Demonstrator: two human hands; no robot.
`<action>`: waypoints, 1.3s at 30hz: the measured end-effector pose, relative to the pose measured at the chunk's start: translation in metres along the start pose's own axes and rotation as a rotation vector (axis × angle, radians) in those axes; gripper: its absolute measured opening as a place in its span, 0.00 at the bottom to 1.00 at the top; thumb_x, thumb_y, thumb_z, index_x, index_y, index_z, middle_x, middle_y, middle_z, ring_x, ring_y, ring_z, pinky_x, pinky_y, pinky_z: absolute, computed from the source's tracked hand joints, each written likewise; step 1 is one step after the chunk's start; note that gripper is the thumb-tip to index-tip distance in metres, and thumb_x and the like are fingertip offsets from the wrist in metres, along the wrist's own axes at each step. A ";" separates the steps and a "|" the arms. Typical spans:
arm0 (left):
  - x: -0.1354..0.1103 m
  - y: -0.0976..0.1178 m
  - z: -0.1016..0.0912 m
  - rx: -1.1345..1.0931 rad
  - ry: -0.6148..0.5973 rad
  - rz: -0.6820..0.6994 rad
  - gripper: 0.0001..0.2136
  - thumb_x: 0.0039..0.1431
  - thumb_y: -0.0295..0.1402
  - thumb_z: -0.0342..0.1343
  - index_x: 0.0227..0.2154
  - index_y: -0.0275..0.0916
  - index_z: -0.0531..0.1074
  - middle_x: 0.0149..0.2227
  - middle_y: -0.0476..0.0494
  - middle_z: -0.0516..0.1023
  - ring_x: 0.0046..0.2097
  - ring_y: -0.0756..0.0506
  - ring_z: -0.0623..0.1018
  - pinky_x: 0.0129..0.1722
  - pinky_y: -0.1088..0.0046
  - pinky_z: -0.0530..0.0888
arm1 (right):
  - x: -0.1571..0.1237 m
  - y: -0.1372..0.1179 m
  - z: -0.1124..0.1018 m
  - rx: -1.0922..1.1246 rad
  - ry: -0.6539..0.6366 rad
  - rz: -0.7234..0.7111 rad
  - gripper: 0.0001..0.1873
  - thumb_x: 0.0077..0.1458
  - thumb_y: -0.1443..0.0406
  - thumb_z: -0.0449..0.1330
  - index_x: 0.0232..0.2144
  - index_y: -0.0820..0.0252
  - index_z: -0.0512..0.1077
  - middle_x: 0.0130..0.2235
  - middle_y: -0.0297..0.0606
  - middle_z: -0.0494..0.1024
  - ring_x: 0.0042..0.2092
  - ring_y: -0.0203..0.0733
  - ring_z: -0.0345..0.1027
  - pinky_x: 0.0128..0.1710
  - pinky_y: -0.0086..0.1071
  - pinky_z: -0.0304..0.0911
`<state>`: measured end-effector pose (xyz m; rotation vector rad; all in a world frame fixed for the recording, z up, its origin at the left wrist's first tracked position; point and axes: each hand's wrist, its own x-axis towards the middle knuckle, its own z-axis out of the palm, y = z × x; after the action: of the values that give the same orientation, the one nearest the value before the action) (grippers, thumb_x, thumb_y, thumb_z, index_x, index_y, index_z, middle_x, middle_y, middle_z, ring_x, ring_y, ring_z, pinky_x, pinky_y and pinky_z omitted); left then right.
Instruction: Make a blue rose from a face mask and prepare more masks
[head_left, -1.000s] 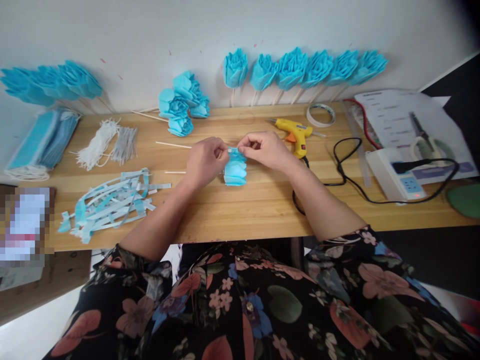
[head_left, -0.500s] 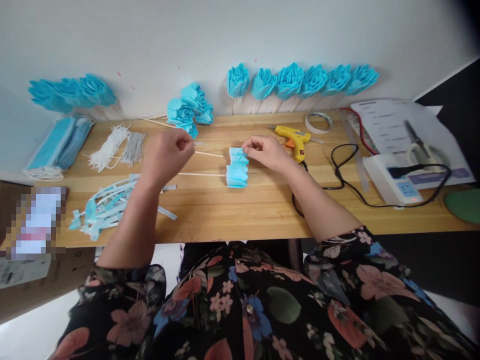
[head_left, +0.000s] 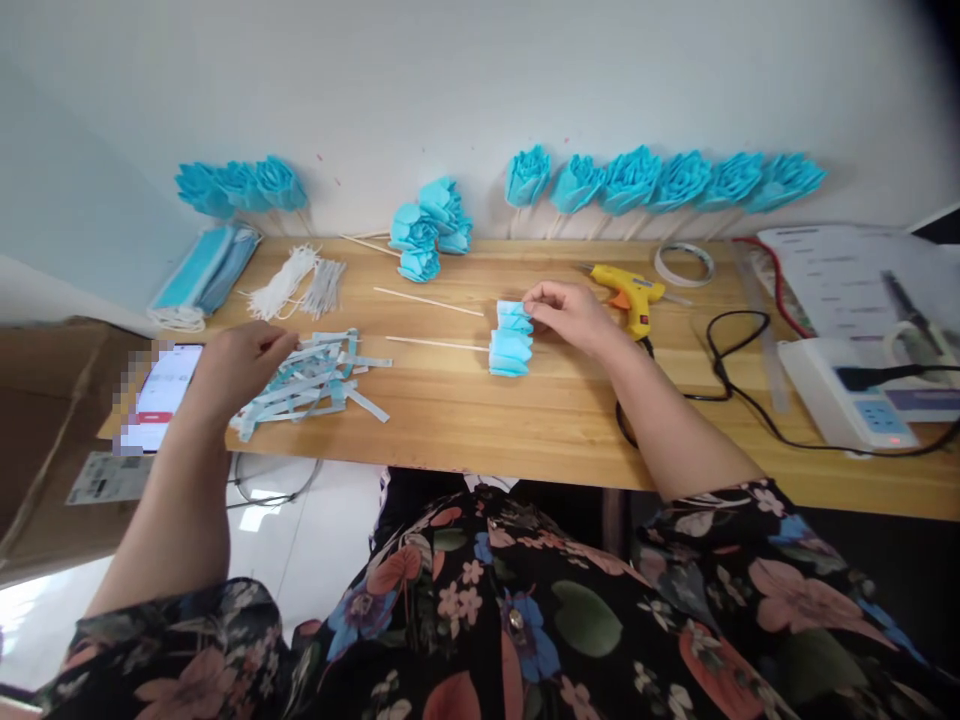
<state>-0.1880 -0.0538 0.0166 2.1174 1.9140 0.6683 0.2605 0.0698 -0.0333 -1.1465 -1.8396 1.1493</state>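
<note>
My right hand (head_left: 571, 314) pinches the upper right edge of a pleated light-blue mask fabric piece (head_left: 511, 352) lying on the table. A thin wooden stick (head_left: 437, 343) runs leftward from that piece, and a second stick (head_left: 427, 300) lies above it. My left hand (head_left: 244, 368) is closed, thumb and fingers pressed together, at the left end of a heap of cut white and blue strips (head_left: 315, 382). Whether anything sits in its fingertips I cannot make out. Finished blue fabric flowers (head_left: 416, 228) on sticks lie behind the loose sticks.
Several blue flowers (head_left: 631, 180) lean on the wall, with three more (head_left: 240, 186) at left. A yellow glue gun (head_left: 634, 292), tape roll (head_left: 684, 250), power strip (head_left: 832, 385) and black cable lie right. Folded masks (head_left: 202, 270), white cords (head_left: 283, 283) and a phone (head_left: 165, 395) are left.
My left hand has moved left, away from the sticks to the strip heap. My right hand keeps its pinch on the pleated fabric. The view has shifted, so the table's things appear farther right.
</note>
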 end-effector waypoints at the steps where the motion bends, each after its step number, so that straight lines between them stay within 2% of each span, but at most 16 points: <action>1: 0.000 -0.003 0.002 0.047 0.025 -0.035 0.15 0.62 0.46 0.55 0.24 0.45 0.73 0.24 0.50 0.72 0.31 0.44 0.67 0.36 0.63 0.62 | 0.000 0.001 0.000 -0.004 0.002 -0.004 0.10 0.54 0.56 0.62 0.32 0.57 0.74 0.29 0.35 0.77 0.31 0.41 0.70 0.33 0.35 0.66; 3: 0.001 -0.001 0.006 0.148 0.094 -0.058 0.12 0.59 0.47 0.58 0.29 0.45 0.75 0.31 0.46 0.76 0.38 0.39 0.72 0.40 0.58 0.65 | 0.000 0.001 -0.001 -0.018 0.004 -0.011 0.10 0.55 0.56 0.62 0.31 0.57 0.75 0.29 0.35 0.77 0.31 0.41 0.70 0.33 0.35 0.65; 5: 0.003 0.013 0.009 0.178 0.162 0.029 0.11 0.57 0.45 0.60 0.39 0.46 0.76 0.44 0.43 0.77 0.51 0.32 0.72 0.49 0.51 0.67 | 0.000 0.001 -0.002 -0.030 0.000 -0.009 0.10 0.55 0.57 0.62 0.31 0.57 0.75 0.28 0.35 0.77 0.31 0.41 0.70 0.33 0.35 0.65; 7: 0.004 0.037 0.012 0.192 0.232 0.097 0.14 0.60 0.42 0.59 0.47 0.46 0.74 0.55 0.44 0.74 0.59 0.29 0.69 0.57 0.45 0.65 | 0.000 0.000 -0.002 -0.027 -0.008 0.004 0.10 0.55 0.57 0.62 0.33 0.57 0.75 0.28 0.34 0.77 0.31 0.40 0.70 0.33 0.34 0.65; 9: 0.006 0.067 0.022 0.148 0.253 0.186 0.12 0.63 0.39 0.56 0.48 0.46 0.73 0.57 0.45 0.74 0.60 0.33 0.71 0.60 0.46 0.65 | 0.000 -0.001 -0.002 -0.009 -0.016 0.023 0.10 0.55 0.58 0.62 0.34 0.58 0.76 0.28 0.34 0.77 0.30 0.39 0.69 0.32 0.33 0.65; 12: 0.014 0.106 0.051 0.033 0.041 0.325 0.11 0.65 0.37 0.53 0.47 0.44 0.73 0.52 0.41 0.78 0.55 0.37 0.76 0.58 0.53 0.69 | -0.001 -0.002 -0.001 0.036 -0.032 0.061 0.10 0.55 0.58 0.61 0.36 0.58 0.77 0.30 0.34 0.78 0.30 0.38 0.69 0.32 0.33 0.65; 15: 0.030 0.126 0.089 -0.033 -0.128 0.417 0.11 0.63 0.34 0.53 0.47 0.42 0.74 0.51 0.38 0.79 0.54 0.37 0.76 0.56 0.55 0.70 | -0.002 -0.003 -0.001 0.069 -0.045 0.078 0.11 0.56 0.58 0.61 0.36 0.57 0.79 0.31 0.35 0.79 0.31 0.38 0.70 0.33 0.32 0.67; 19: 0.054 0.131 0.127 -0.070 -0.207 0.459 0.12 0.59 0.30 0.54 0.45 0.39 0.75 0.48 0.37 0.80 0.51 0.38 0.77 0.52 0.58 0.71 | -0.003 -0.006 -0.002 0.101 -0.050 0.102 0.11 0.56 0.56 0.62 0.35 0.56 0.79 0.32 0.35 0.79 0.31 0.38 0.71 0.33 0.32 0.69; 23: 0.066 0.130 0.140 -0.128 -0.234 0.429 0.07 0.59 0.29 0.53 0.37 0.38 0.76 0.38 0.40 0.81 0.43 0.41 0.77 0.47 0.63 0.71 | -0.003 -0.006 -0.002 0.145 -0.059 0.128 0.13 0.57 0.53 0.62 0.29 0.56 0.75 0.29 0.34 0.77 0.30 0.39 0.71 0.32 0.33 0.71; 27: 0.068 0.131 0.143 -0.226 -0.210 0.420 0.07 0.61 0.32 0.54 0.32 0.38 0.77 0.34 0.42 0.81 0.39 0.43 0.77 0.45 0.65 0.71 | -0.003 -0.006 -0.002 0.166 -0.060 0.143 0.14 0.56 0.53 0.63 0.27 0.56 0.73 0.28 0.34 0.74 0.29 0.38 0.70 0.31 0.32 0.72; 32: 0.067 0.132 0.137 -0.313 -0.226 0.404 0.09 0.63 0.35 0.54 0.31 0.38 0.77 0.34 0.40 0.81 0.37 0.44 0.78 0.42 0.67 0.73 | -0.004 -0.013 -0.002 0.189 -0.088 0.150 0.13 0.56 0.54 0.63 0.27 0.56 0.74 0.28 0.34 0.75 0.30 0.38 0.70 0.32 0.33 0.72; 39: 0.071 0.135 0.125 -0.296 -0.227 0.397 0.11 0.64 0.38 0.55 0.31 0.38 0.77 0.33 0.42 0.81 0.36 0.45 0.77 0.39 0.69 0.72 | -0.004 -0.021 -0.007 0.121 -0.166 0.145 0.14 0.57 0.53 0.62 0.27 0.56 0.75 0.30 0.35 0.77 0.32 0.40 0.71 0.32 0.34 0.70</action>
<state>-0.0071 0.0151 -0.0192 2.2762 1.2069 0.6950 0.2613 0.0640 -0.0112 -1.1604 -1.8046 1.4571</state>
